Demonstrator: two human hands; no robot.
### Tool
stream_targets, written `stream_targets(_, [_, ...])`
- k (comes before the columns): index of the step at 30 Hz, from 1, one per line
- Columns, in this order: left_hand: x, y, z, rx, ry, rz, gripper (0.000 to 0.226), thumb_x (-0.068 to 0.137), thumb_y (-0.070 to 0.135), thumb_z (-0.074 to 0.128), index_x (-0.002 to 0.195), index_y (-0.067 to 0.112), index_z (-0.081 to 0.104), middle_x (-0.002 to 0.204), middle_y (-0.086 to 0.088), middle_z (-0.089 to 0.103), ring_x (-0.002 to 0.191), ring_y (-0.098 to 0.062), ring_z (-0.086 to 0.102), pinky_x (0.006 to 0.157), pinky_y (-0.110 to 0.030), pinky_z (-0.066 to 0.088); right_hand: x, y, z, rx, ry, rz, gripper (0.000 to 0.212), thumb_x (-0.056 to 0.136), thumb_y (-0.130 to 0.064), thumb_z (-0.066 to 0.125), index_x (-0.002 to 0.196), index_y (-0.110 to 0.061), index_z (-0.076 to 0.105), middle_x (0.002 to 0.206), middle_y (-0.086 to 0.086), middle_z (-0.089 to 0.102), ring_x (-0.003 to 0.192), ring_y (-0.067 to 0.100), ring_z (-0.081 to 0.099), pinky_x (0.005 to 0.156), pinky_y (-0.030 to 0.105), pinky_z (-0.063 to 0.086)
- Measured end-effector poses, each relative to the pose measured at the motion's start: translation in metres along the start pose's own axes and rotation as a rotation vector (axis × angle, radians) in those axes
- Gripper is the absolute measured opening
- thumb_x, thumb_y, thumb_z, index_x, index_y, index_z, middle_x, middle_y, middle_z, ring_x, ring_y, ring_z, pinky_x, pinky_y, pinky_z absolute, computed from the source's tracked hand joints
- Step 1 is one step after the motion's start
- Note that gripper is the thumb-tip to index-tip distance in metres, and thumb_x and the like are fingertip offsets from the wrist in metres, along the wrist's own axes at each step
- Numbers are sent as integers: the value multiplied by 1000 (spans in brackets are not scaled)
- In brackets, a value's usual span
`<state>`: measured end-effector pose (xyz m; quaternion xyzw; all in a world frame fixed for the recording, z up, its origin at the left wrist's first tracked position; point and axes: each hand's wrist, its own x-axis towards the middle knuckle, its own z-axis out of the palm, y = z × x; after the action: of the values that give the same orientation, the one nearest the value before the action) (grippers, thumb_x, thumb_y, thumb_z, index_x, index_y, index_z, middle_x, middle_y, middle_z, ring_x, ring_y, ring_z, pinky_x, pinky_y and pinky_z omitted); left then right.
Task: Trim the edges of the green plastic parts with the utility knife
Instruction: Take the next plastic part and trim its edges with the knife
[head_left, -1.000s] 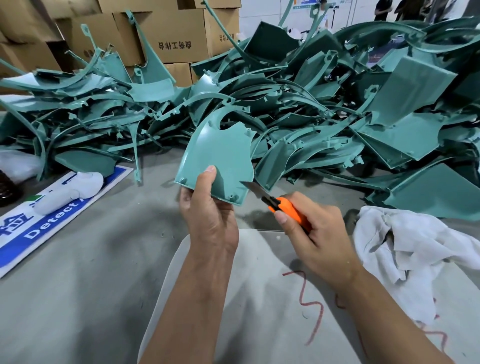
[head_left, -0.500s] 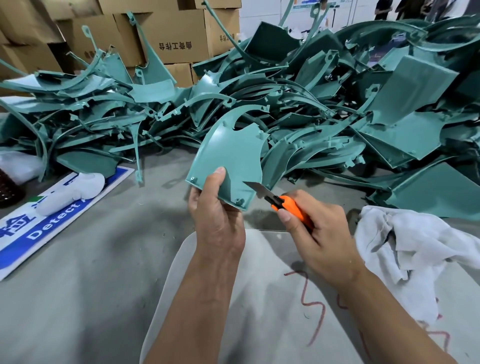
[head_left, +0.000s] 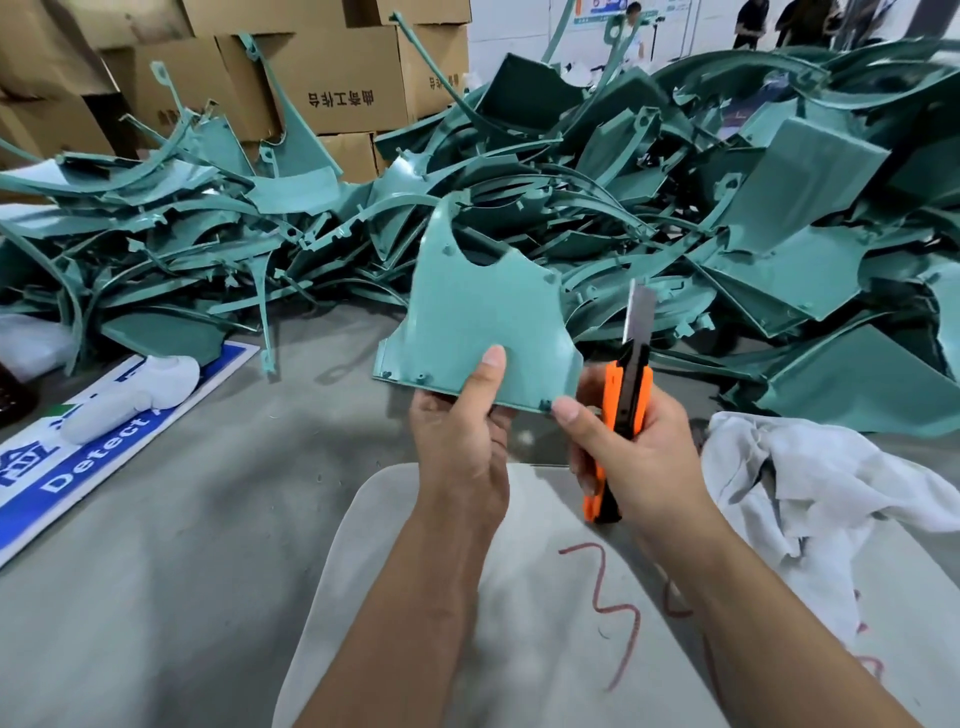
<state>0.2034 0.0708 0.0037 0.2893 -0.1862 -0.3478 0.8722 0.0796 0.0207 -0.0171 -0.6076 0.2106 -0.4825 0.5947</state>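
My left hand (head_left: 460, 441) pinches a green plastic part (head_left: 478, 317) at its lower edge, thumb on the front face, and holds it upright above the table. The part is a curved panel with a round notch at its top. My right hand (head_left: 631, 452) grips an orange utility knife (head_left: 621, 410) just right of the part. Its blade (head_left: 638, 317) is extended and points straight up, apart from the part's right edge. My right thumb touches the part's lower right corner.
A large heap of green plastic parts (head_left: 649, 208) fills the table's far side. A white cloth (head_left: 831, 483) lies at the right. A translucent mat (head_left: 519, 623) with red scribbles lies under my forearms. A blue sign (head_left: 78, 457) and white device (head_left: 130, 395) are at left, with cardboard boxes (head_left: 332, 83) behind.
The blade has left the part's lower right edge and swung from pointing left to pointing straight up. My left hand has turned the part so its face is towards me.
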Motion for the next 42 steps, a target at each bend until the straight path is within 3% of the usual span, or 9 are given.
stream_targets(4, [-3, -3, 0, 77, -62, -101, 47, 83, 3, 70, 130, 9, 63, 129, -17, 69, 113, -37, 69, 83, -48, 61, 8, -1, -9, 106, 205, 48, 11, 91, -21, 78, 86, -22, 68, 61, 2, 57, 43, 19, 51, 38, 26, 40])
stream_targets(9, [7, 18, -15, 142, -139, -289, 30, 98, 27, 59, 126, 18, 67, 128, -9, 71, 117, -31, 69, 84, -52, 60, 17, -2, -28, -61, 368, 34, 20, 97, -13, 74, 79, -19, 68, 56, 3, 55, 42, 19, 46, 39, 31, 37])
stream_targets(13, [0, 8, -10, 297, -77, -283, 50, 83, 8, 75, 131, 11, 62, 123, -10, 73, 114, -32, 70, 100, -54, 55, 17, -5, -30, -108, 346, 57, 27, 95, -33, 78, 72, -23, 66, 51, 2, 49, 40, 19, 45, 38, 30, 37])
stream_targets(17, [-1, 6, -7, 254, 36, -146, 54, 80, 0, 78, 131, 5, 61, 121, -13, 74, 111, -34, 71, 91, -52, 60, 14, -6, -29, -39, 315, 53, 54, 92, -72, 57, 78, -20, 61, 60, 3, 54, 47, 17, 45, 40, 28, 38])
stream_targets(21, [6, 11, -12, 169, 133, -82, 52, 81, 3, 77, 131, 8, 62, 118, -10, 75, 107, -30, 73, 76, -44, 63, 14, 1, -31, -268, 279, -59, 59, 102, -67, 37, 79, -15, 55, 62, 3, 51, 54, 19, 44, 49, 41, 39])
stream_targets(24, [9, 15, -14, 132, 176, -71, 62, 74, 10, 77, 134, 9, 61, 123, -10, 73, 112, -33, 71, 87, -53, 61, 10, 3, -30, -580, 213, -219, 56, 106, -64, 35, 78, -17, 47, 61, 7, 50, 57, 27, 46, 56, 53, 42])
stream_targets(31, [12, 13, -17, 77, 173, -84, 49, 90, 8, 69, 138, 7, 60, 130, -13, 69, 121, -33, 66, 103, -53, 53, 7, 2, -27, -704, 153, -318, 49, 109, -58, 36, 78, -21, 47, 57, 0, 47, 51, 16, 43, 49, 41, 37])
stream_targets(37, [11, 8, -14, 32, 222, -64, 48, 92, 7, 69, 139, 8, 58, 128, -11, 71, 117, -30, 69, 93, -47, 59, 4, 1, -27, -865, 175, -389, 37, 109, -47, 43, 77, -31, 35, 53, -10, 34, 48, 12, 39, 49, 22, 23])
stream_targets(42, [13, 9, -16, 79, 230, 18, 48, 86, 6, 73, 133, 10, 63, 122, -9, 74, 113, -29, 71, 97, -50, 58, 3, 1, -22, -920, 199, -391, 36, 109, -46, 42, 77, -37, 31, 53, -11, 33, 51, 13, 43, 48, 20, 27])
